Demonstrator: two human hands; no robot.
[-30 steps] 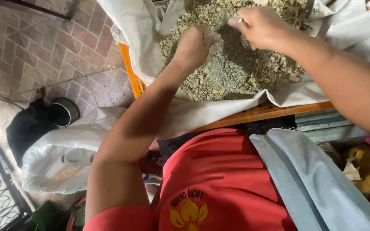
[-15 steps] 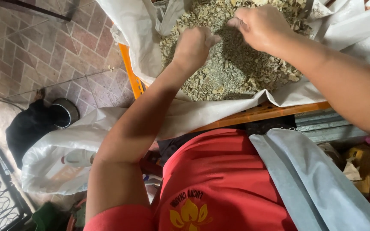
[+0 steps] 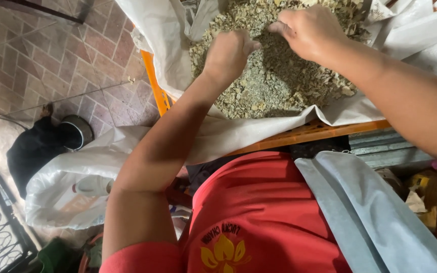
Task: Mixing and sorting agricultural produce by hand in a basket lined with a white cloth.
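At eleven o'clock the left hand (image 3: 228,53) is loosely curled, pinching the heap of pale dry crumbled flakes (image 3: 279,86) on white woven sacking (image 3: 163,35); at one o'clock the right hand (image 3: 307,30) pinches likewise. Flakes could spill over the sacking's sagging near edge.

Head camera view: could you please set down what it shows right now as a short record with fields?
Left hand: left hand closed in a loose fist, resting on the dried plant bits
Right hand: right hand fingers curled, pinching into the same pile
Pile: pale green and tan crumbled pieces, heaped on a white sack
Support: orange frame under the sack
Floor: brick paving with a metal bowl beside a dark bundle
Clothing: red shirt
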